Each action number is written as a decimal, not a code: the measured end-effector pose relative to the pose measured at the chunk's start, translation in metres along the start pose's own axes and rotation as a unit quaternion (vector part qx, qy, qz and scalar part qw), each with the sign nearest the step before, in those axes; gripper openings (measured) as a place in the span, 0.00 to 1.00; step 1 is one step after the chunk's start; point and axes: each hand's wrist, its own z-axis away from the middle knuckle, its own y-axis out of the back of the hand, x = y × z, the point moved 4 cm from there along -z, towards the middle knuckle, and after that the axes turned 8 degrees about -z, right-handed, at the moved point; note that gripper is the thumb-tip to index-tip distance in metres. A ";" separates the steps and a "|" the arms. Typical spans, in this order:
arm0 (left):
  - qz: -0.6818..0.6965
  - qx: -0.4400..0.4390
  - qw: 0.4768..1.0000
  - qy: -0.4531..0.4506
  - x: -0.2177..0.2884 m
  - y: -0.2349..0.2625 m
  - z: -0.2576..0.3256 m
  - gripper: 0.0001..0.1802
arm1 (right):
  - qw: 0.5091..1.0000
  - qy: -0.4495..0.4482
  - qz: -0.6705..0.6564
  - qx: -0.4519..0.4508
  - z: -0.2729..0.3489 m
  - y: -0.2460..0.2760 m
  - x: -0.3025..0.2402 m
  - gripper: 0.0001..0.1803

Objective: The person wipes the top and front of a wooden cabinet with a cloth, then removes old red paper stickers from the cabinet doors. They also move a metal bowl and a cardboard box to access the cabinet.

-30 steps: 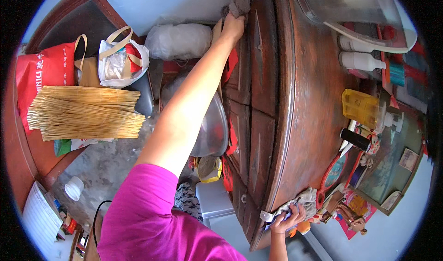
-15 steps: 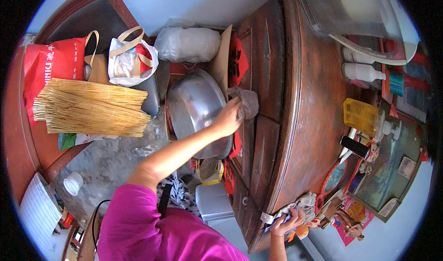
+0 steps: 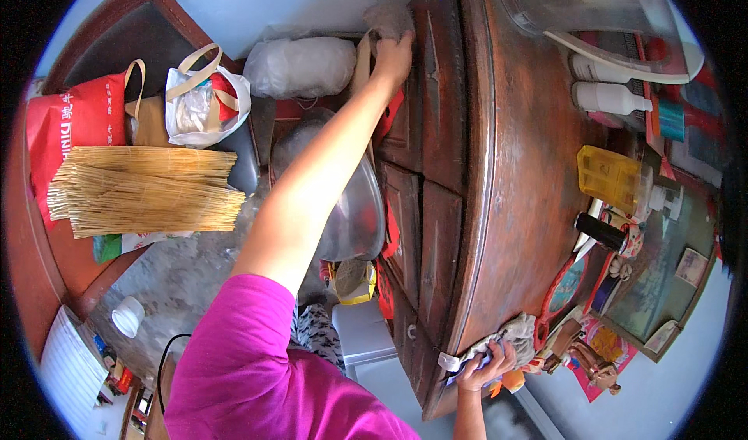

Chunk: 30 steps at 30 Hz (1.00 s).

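My left arm stretches up past the metal basin (image 3: 354,214) to the far end of the dark wooden cabinet (image 3: 530,167). My left hand (image 3: 393,54) is closed on a greyish-brown rag (image 3: 388,19), held against the cabinet's front near the wall. At the near end of the cabinet top, my right hand (image 3: 487,366) lies over a bunched grey and bluish cloth (image 3: 514,337), its fingers curled onto it. Part of that cloth is hidden under the palm.
Left of the basin stand a white plastic-wrapped bundle (image 3: 300,66), a white bag (image 3: 206,105), a red bag (image 3: 78,124) and bamboo mats (image 3: 148,191). On the cabinet top are a white bottle (image 3: 612,96), a yellow container (image 3: 612,179) and a red-framed mirror (image 3: 562,292).
My left hand has moved with the rag up along the cabinet front, from beside the basin to near the wall. My right hand stays on its cloth.
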 end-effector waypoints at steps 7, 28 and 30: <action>-0.116 -0.028 0.993 -0.006 -0.007 0.007 0.097 0.28 | 1.000 -0.006 0.010 0.001 0.005 -0.001 0.000 0.18; 0.388 -0.117 0.913 0.034 0.010 0.053 0.150 0.34 | 1.000 0.006 0.023 0.001 -0.001 0.001 -0.003 0.18; 0.298 -0.161 0.939 -0.063 0.054 0.029 0.151 0.42 | 1.000 0.004 0.015 0.002 0.000 0.002 -0.003 0.18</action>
